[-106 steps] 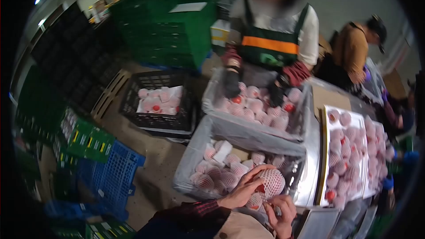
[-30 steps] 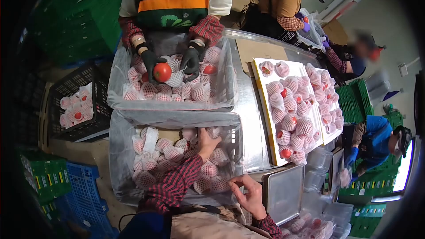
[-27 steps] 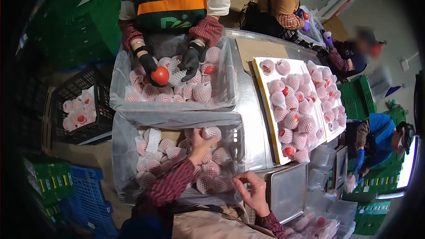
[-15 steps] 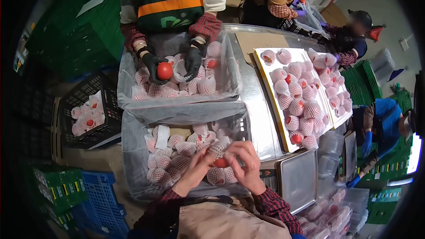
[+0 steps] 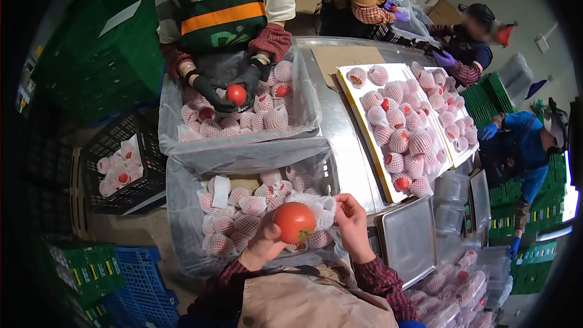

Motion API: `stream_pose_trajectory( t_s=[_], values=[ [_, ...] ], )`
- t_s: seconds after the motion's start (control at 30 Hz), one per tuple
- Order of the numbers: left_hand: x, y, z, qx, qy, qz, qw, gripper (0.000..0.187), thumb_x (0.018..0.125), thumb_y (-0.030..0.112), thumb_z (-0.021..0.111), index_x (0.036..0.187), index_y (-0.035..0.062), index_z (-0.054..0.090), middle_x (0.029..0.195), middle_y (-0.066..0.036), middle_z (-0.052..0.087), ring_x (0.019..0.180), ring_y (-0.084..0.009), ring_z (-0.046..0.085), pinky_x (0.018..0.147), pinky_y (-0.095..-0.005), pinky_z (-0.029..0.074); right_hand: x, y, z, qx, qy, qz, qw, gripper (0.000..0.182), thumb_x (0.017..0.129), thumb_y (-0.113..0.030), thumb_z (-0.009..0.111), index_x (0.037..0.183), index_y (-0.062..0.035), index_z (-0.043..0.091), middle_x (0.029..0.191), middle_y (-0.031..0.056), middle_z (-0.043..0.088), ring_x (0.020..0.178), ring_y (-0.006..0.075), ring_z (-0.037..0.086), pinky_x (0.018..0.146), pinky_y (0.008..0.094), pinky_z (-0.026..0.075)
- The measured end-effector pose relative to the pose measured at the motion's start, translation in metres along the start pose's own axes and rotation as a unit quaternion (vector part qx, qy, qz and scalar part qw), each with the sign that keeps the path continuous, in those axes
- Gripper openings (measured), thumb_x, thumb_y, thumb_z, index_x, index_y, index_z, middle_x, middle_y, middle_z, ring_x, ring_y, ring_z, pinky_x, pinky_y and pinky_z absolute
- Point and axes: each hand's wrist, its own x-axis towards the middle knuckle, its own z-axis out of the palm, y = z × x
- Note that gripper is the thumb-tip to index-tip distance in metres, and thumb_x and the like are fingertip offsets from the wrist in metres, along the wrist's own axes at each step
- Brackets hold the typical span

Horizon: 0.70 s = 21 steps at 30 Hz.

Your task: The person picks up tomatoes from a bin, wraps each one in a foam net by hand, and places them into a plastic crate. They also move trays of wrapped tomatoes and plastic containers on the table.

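A bare red tomato [image 5: 294, 223], its green stem end facing me, rests in my left hand [image 5: 262, 246], with the fingers curled round it. My right hand [image 5: 355, 225] pinches the edge of a white foam net [image 5: 317, 205], which hangs loose just beyond the tomato. Both hands are over the near crate [image 5: 182, 206], lined with pale sheeting. Inside it lie several tomatoes in foam nets [image 5: 248, 225]. Across from me, a co-worker's black-gloved hands [image 5: 228, 92] hold another bare tomato [image 5: 236, 94] above the far lined crate [image 5: 243, 141].
Right of the crates, white trays [image 5: 364, 123] hold netted tomatoes on the metal table [image 5: 340, 140]. A scale with a metal pan [image 5: 408, 240] stands at my right, near clear plastic boxes [image 5: 451, 200]. On the left is a black crate [image 5: 152, 176]. Other workers stand at the back and right.
The foam net has come off the tomato in my left hand, and my right hand has drawn it away to the right. The co-worker's tomato has shifted slightly right.
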Motion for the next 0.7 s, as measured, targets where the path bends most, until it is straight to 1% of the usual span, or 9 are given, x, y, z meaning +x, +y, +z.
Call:
stream_pose_trajectory(
  t_s=[0.07, 0.17, 0.23, 0.27, 0.37, 0.43, 0.5, 0.57, 0.7],
  values=[
    [0.003, 0.013, 0.015, 0.108, -0.013, 0.042, 0.993, 0.087, 0.071, 0.046, 0.091, 0.135, -0.0014, 0.056, 0.131, -0.015, 0.061, 0.123, -0.0267, 0.06, 0.107, -0.0426, 0.047, -0.008, -0.008, 0.005, -0.015, 0.012, -0.04, 0.999, 0.015, 0.103, -0.012, 0.062, 0.114, -0.0023, 0.062, 0.092, -0.0024, 0.062, 0.083, 0.0038, 0.056, 0.073, 0.0218, 0.047],
    [0.005, 0.017, 0.034, 0.437, 0.083, 0.127, 0.887, 0.088, 0.069, 0.042, 0.093, 0.133, -0.0047, 0.054, 0.131, -0.02, 0.059, 0.122, -0.0341, 0.059, 0.107, -0.0456, 0.046, -0.014, -0.02, 0.006, -0.013, 0.005, -0.09, 0.996, 0.025, 0.101, -0.013, 0.065, 0.123, -0.0023, 0.057, 0.11, 0.005, 0.065, 0.09, 0.0107, 0.063, 0.081, 0.0262, 0.052],
    [0.007, 0.015, 0.038, 0.637, 0.098, 0.214, 0.734, 0.089, 0.067, 0.037, 0.095, 0.13, -0.0086, 0.053, 0.128, -0.025, 0.059, 0.122, -0.0404, 0.058, 0.106, -0.0469, 0.046, -0.026, -0.051, 0.021, -0.078, -0.124, -0.129, 0.981, 0.041, 0.098, -0.013, 0.069, 0.134, -0.0024, 0.053, 0.127, 0.0078, 0.059, 0.112, 0.017, 0.061, 0.096, 0.0321, 0.052],
    [0.009, 0.006, 0.036, 0.676, 0.118, 0.245, 0.685, 0.091, 0.065, 0.037, 0.095, 0.131, -0.0084, 0.052, 0.128, -0.027, 0.058, 0.121, -0.0448, 0.057, 0.104, -0.0479, 0.047, -0.031, -0.065, 0.028, -0.107, -0.183, -0.113, 0.971, 0.055, 0.094, -0.011, 0.072, 0.142, -0.0032, 0.047, 0.136, 0.0086, 0.053, 0.129, 0.0211, 0.053, 0.106, 0.0364, 0.048],
    [0.006, 0.001, 0.038, 0.7, 0.11, 0.243, 0.662, 0.084, 0.066, 0.035, 0.095, 0.128, -0.0074, 0.057, 0.129, -0.026, 0.058, 0.121, -0.0422, 0.057, 0.104, -0.0471, 0.047, -0.024, -0.049, 0.025, -0.129, -0.206, -0.105, 0.964, 0.059, 0.091, -0.009, 0.074, 0.143, -0.0042, 0.046, 0.135, 0.0084, 0.055, 0.13, 0.0207, 0.053, 0.105, 0.0371, 0.048],
    [0.005, 0.016, 0.041, 0.661, 0.079, 0.248, 0.704, 0.071, 0.074, 0.031, 0.091, 0.125, -0.0068, 0.06, 0.123, -0.023, 0.062, 0.115, -0.0365, 0.06, 0.1, -0.0435, 0.049, -0.018, -0.043, 0.018, -0.121, -0.201, -0.134, 0.963, 0.055, 0.099, -0.024, 0.069, 0.144, -0.0043, 0.046, 0.135, 0.0113, 0.055, 0.125, 0.0223, 0.058, 0.102, 0.0383, 0.051],
    [0.001, 0.024, 0.034, 0.619, 0.046, 0.25, 0.743, 0.057, 0.082, 0.027, 0.087, 0.121, -0.0062, 0.063, 0.118, -0.019, 0.065, 0.109, -0.0307, 0.064, 0.096, -0.0399, 0.051, -0.014, -0.043, 0.012, 0.242, -0.213, 0.085, 0.943, 0.057, 0.105, -0.042, 0.057, 0.144, -0.0034, 0.044, 0.132, 0.0159, 0.058, 0.113, 0.0258, 0.065, 0.09, 0.0394, 0.058],
    [-0.005, 0.025, 0.022, 0.424, 0.127, 0.11, 0.89, 0.029, 0.096, 0.017, 0.073, 0.115, -0.0051, 0.068, 0.105, -0.011, 0.071, 0.096, -0.0174, 0.066, 0.087, -0.0314, 0.053, -0.011, -0.041, 0.008, 0.231, -0.213, 0.105, 0.944, 0.064, 0.107, -0.055, 0.042, 0.144, -0.002, 0.043, 0.125, 0.0208, 0.062, 0.099, 0.0292, 0.07, 0.078, 0.0398, 0.06],
    [-0.007, 0.025, 0.012, 0.487, 0.198, 0.131, 0.84, 0.02, 0.103, 0.011, 0.062, 0.115, -0.0036, 0.068, 0.099, -0.006, 0.073, 0.089, -0.0108, 0.064, 0.082, -0.0273, 0.052, -0.016, -0.045, 0.011, 0.358, -0.154, 0.273, 0.88, 0.072, 0.106, -0.061, 0.037, 0.145, -0.0002, 0.042, 0.119, 0.0319, 0.063, 0.08, 0.031, 0.071, 0.055, 0.0305, 0.059]
  ],
)
